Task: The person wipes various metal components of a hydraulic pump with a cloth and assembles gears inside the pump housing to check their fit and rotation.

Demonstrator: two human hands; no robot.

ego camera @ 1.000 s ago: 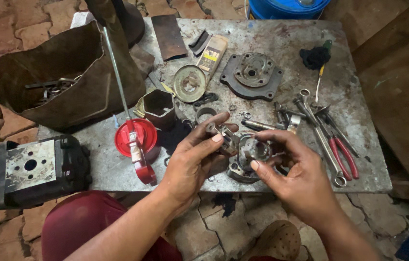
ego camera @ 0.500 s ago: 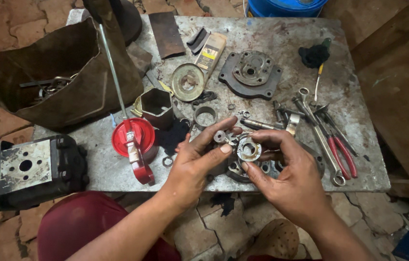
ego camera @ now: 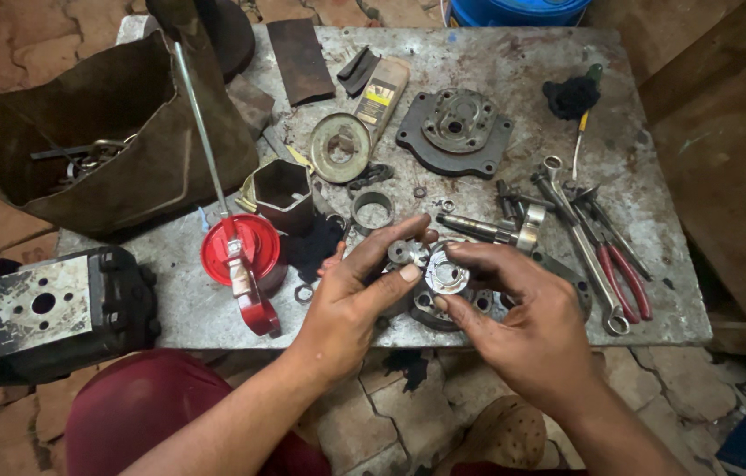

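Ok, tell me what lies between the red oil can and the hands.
In the head view, a dark greasy rag and a small ring lie between the red oil can and the hands.

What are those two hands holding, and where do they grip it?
Both the left hand and right hand pinch a small round metal part by its rim.

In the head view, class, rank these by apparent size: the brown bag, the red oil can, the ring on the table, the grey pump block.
1. brown bag
2. grey pump block, though it sits nearer the camera
3. red oil can
4. ring
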